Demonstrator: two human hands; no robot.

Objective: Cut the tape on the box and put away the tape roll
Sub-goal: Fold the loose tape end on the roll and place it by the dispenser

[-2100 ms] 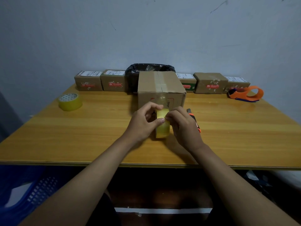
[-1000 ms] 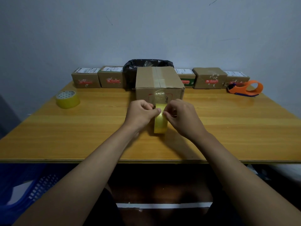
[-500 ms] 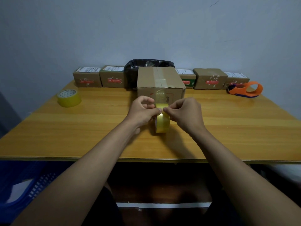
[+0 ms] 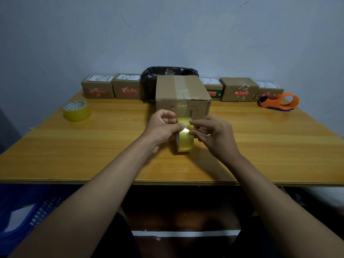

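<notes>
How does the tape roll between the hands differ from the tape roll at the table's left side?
The tape roll between the hands stands on edge just in front of the box, with the left hand and right hand on it. The tape roll at the left side lies flat, its core facing up, untouched. The near roll looks narrower from here. Both are yellowish rolls on the table.

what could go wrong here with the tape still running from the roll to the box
1. The clear strip still joins the yellow tape roll to the brown cardboard box; pulling might drag the box.
2. The left hand and right hand pinch sticky tape, which may fold onto itself or the fingers.
</notes>
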